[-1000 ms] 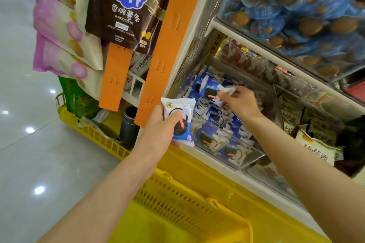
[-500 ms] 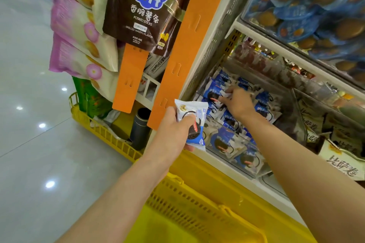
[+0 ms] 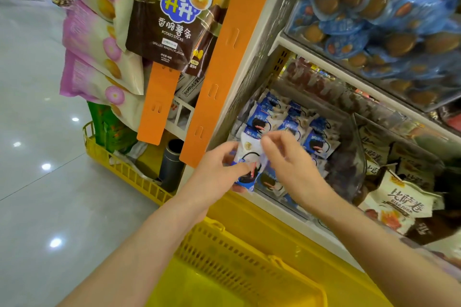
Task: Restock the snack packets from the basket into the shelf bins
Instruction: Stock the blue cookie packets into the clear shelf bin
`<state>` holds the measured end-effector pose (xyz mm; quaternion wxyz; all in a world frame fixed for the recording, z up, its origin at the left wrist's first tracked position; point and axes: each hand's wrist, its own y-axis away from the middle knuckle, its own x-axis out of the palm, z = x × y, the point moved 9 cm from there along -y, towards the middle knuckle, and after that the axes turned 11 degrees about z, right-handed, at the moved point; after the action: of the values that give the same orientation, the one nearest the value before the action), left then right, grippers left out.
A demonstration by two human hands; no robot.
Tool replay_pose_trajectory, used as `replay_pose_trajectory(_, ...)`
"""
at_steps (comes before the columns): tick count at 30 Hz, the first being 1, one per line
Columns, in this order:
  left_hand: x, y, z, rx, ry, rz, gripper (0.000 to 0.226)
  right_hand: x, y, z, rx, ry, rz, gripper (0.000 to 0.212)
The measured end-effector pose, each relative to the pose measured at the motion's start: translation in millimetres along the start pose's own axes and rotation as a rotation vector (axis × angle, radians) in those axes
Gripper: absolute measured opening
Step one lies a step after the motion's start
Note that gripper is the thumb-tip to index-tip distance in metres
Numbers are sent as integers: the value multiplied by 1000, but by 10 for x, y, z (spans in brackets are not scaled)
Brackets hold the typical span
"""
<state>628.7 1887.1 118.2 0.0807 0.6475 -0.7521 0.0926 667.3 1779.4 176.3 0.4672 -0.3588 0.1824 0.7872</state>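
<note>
My left hand (image 3: 219, 169) grips a white and blue snack packet (image 3: 247, 159) with a dark cookie printed on it, just in front of the clear shelf bin (image 3: 354, 157). My right hand (image 3: 289, 159) has its fingers pinching the top of that same packet. Behind the hands the bin holds several matching blue and white packets (image 3: 291, 127). The yellow basket (image 3: 239, 257) sits below my arms; its contents are out of sight.
An orange hanging strip (image 3: 224, 65) and potato stick bags (image 3: 172, 20) hang to the left of the shelf. A second yellow basket (image 3: 124, 169) stands on the floor. Neighbouring bins hold beige packets (image 3: 404, 204); the bin above holds blue wrapped cakes (image 3: 379, 12).
My right hand has come back out of the bin to the packet in my left hand and now pinches its top. The left hand has moved slightly toward the bin.
</note>
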Motion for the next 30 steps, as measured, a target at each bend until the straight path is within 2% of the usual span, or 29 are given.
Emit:
replay_pose_trajectory(3, 101, 40, -5, -17, -37, 52, 33, 60, 239, -128, 74, -196, 51, 16)
replay_pose_trajectory(5, 190, 64, 3, -32, -45, 105, 27, 9, 346, -248, 153, -493, 6, 29)
replay_pose_trajectory(7, 332, 86, 30, -51, -142, 208, 25, -58, 450, -370, 205, -613, -47, 42)
replay_pose_trajectory(10, 491, 130, 95, -51, -199, 271, 31, -98, 587, -422, 191, -558, -69, 26)
replay_pose_trajectory(14, 465, 136, 108, 4, -105, 118, 34, 52, 711, -455, 209, -452, 66, 43)
replay_pose_trajectory(17, 464, 117, 20, 70, -306, 51, 37, -13, 750, -401, 158, -387, 96, 30)
replay_pose_trajectory(20, 505, 86, -6, 89, -300, 79, 23, -115, 803, -382, 131, -201, 172, 30)
replay_pose_trajectory(23, 585, 69, -17, 113, -337, 138, 5, -224, 859, -411, 131, 66, 247, 19)
replay_pose_trajectory(26, 587, 31, -72, 179, -612, 69, 6, -487, 819, -504, 202, 88, 170, 23)
replay_pose_trajectory(30, 490, -44, -311, 327, -1011, -60, 27, -948, 637, -581, 268, -10, -106, 29)
